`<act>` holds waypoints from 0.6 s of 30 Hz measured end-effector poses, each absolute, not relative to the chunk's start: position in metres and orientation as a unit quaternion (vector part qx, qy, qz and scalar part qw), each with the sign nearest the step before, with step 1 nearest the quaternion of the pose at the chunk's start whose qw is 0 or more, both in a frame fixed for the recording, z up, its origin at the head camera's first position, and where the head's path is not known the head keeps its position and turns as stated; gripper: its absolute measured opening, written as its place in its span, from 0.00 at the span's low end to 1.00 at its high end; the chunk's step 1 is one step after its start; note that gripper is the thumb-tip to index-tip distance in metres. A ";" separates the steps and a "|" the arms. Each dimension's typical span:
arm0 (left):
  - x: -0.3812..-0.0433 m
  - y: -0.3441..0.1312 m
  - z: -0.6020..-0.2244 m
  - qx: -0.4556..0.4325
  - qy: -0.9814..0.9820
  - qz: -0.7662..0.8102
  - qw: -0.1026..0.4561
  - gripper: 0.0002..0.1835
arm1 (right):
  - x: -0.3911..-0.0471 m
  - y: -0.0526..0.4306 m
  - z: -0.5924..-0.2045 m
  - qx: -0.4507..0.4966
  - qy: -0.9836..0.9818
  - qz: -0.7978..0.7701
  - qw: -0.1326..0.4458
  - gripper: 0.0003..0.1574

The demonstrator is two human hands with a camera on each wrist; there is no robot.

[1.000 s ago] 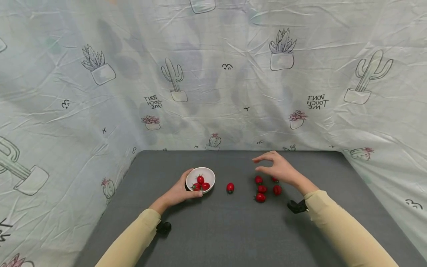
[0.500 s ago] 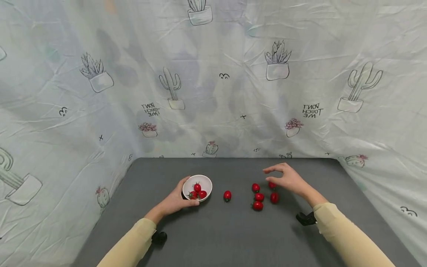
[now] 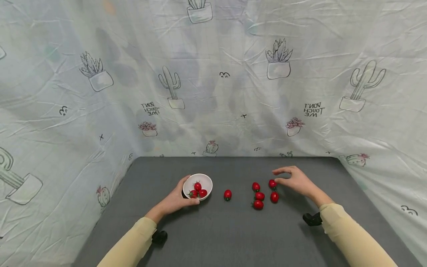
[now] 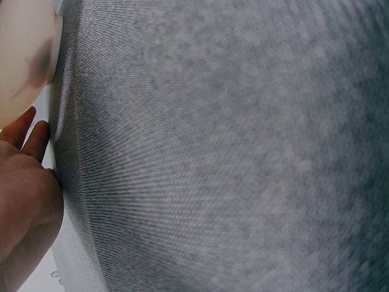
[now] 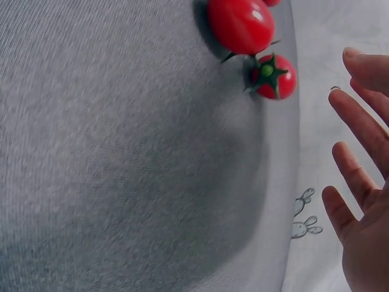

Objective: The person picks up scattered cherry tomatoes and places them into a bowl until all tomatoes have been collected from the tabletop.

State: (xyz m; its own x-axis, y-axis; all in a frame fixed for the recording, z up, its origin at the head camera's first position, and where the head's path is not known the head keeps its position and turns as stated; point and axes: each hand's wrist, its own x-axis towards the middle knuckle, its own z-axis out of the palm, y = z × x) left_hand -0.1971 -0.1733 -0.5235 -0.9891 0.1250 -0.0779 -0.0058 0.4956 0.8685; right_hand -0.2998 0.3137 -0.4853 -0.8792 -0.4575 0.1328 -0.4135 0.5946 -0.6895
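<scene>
A small white bowl (image 3: 207,178) with three cherry tomatoes (image 3: 202,193) inside stands on the grey table. My left hand (image 3: 176,196) grips the bowl's left side, the thumb along its near edge; in the left wrist view the bowl's pale wall (image 4: 24,55) shows beyond the fingers. My right hand (image 3: 298,183) hovers just right of the farthest right tomato (image 3: 272,184), thumb and fingers apart and holding nothing. In the right wrist view a tomato with a green calyx (image 5: 282,82) lies left of the parted fingers (image 5: 358,121).
Several loose tomatoes lie in a loose cluster, among them one nearest the front (image 3: 258,204). A single tomato (image 3: 227,194) sits between the bowl and that cluster. Behind the table (image 3: 213,233) hangs a pale curtain (image 3: 213,111) printed with cacti.
My right hand has moved right and lowered from above the cluster to beside the far right tomato. The left hand stays on the bowl. The head view has tilted slightly.
</scene>
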 end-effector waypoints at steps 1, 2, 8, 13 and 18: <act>-0.198 -0.173 -0.524 0.035 0.862 0.501 0.065 0.61 | -0.301 0.315 -0.486 -0.244 0.892 -0.379 0.031 0.28; -0.198 -0.174 -0.524 0.035 0.862 0.501 0.065 0.61 | -0.302 0.316 -0.487 -0.243 0.892 -0.381 0.034 0.28; -0.198 -0.174 -0.525 0.033 0.862 0.502 0.066 0.61 | -0.306 0.319 -0.496 -0.249 0.888 -0.384 0.047 0.29; -0.198 -0.173 -0.524 0.033 0.861 0.503 0.068 0.61 | -0.308 0.319 -0.500 -0.246 0.890 -0.379 0.058 0.31; -0.199 -0.170 -0.521 0.028 0.862 0.501 0.069 0.61 | -0.311 0.316 -0.501 -0.232 0.896 -0.372 0.064 0.31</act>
